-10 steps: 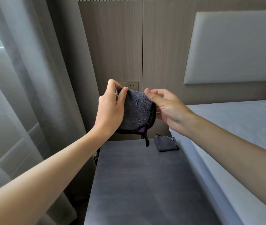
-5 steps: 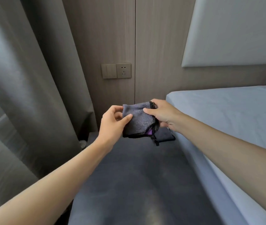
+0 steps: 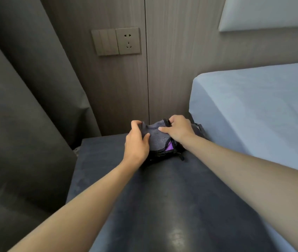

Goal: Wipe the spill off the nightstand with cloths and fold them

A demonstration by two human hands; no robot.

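Note:
A folded grey cloth (image 3: 156, 138) with black edging and a purple tag lies at the far end of the dark nightstand (image 3: 162, 197), near the wall. My left hand (image 3: 137, 142) grips its left side, thumb on top. My right hand (image 3: 178, 129) holds its right side, fingers pressed onto it. A second dark cloth (image 3: 198, 129) shows partly behind my right wrist, by the bed; most of it is hidden.
A bed with a pale sheet (image 3: 257, 113) runs along the right of the nightstand. Grey curtains (image 3: 26, 106) hang at the left. A switch and socket plate (image 3: 116, 41) sits on the wood wall behind.
Both hands have lowered the grey cloth from mid-air down onto the far end of the nightstand, over the spot next to the second cloth. The view has tilted downward and closer.

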